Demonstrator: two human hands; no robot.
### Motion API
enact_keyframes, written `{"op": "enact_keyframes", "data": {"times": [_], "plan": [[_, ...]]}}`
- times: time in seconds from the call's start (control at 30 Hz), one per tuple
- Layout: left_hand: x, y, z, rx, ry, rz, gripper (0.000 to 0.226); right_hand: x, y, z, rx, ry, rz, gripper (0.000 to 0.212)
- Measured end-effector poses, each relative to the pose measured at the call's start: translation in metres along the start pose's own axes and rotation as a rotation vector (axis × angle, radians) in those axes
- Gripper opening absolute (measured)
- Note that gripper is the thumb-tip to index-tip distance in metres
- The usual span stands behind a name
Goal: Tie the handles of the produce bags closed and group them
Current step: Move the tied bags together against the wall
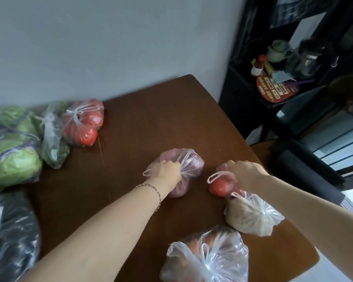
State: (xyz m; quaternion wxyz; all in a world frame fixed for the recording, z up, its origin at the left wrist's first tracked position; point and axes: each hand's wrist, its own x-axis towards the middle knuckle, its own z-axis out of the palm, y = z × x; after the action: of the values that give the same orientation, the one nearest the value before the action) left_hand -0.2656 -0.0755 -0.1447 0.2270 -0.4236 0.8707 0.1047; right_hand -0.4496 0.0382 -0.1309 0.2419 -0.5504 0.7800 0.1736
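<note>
Left hand: the left hand (pixel 166 169) is curled tight round the gathered neck of the reddish-purple bag (pixel 192 161). One handle loop pokes out at the hand's left side, and a thin bracelet (pixel 155 190) sits on the wrist.
Right hand: the right hand (pixel 246 169) is curled over the top of the small tomato bag (pixel 219 187), gripping its plastic. A white handle loop sticks out to the left below the hand.
Reddish-purple bag: rests mid-worktop, beneath the left hand.
Small tomato bag: just right of the reddish-purple bag, with a narrow strip of wood between them. Its near side touches the pale bag (pixel 251 216).
Pale bag: by the right edge, its top drawn to a point; I cannot tell whether it is knotted.
Front bag: the front bag (pixel 208 257) sits at the near edge and holds orange-brown produce.
Tied tomato bag: the tied tomato bag (pixel 84 123) lies far left by the wall, its handles knotted.
Greens bag: the greens bag (pixel 53 139) lies against the left side of the tied tomato bag.
Cabbage bag: the cabbage bag (pixel 12 161) is at the left edge, beside the greens bag.
Dark bag: the dark bag (pixel 10 231) is at the near-left corner.
Worktop: the worktop (pixel 151 119) is dark brown wood.
Shelf: a black shelf (pixel 273 78) stands to the right and holds bottles and jars.
</note>
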Motion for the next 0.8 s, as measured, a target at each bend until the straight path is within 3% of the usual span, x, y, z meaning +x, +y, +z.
{"op": "enact_keyframes", "data": {"times": [0.27, 0.4, 0.63, 0.8], "plan": [[-0.061, -0.088, 0.009, -0.306, 0.094, -0.104, 0.013, 0.003, -0.062, -0.014, 0.247, 0.096, -0.060, 0.019], [-0.086, -0.154, 0.022, -0.495, 0.170, -0.269, 0.009, 0.012, -0.132, -0.024, 0.565, 0.088, -0.053, 0.004], [-0.108, -0.257, 0.051, -0.636, 0.296, -0.500, 0.014, 0.040, -0.263, -0.036, 0.930, 0.037, -0.055, 0.025], [-0.107, -0.312, 0.053, -0.685, 0.405, -0.597, 0.018, 0.065, -0.350, -0.043, 1.009, 0.043, -0.063, 0.008]]}}
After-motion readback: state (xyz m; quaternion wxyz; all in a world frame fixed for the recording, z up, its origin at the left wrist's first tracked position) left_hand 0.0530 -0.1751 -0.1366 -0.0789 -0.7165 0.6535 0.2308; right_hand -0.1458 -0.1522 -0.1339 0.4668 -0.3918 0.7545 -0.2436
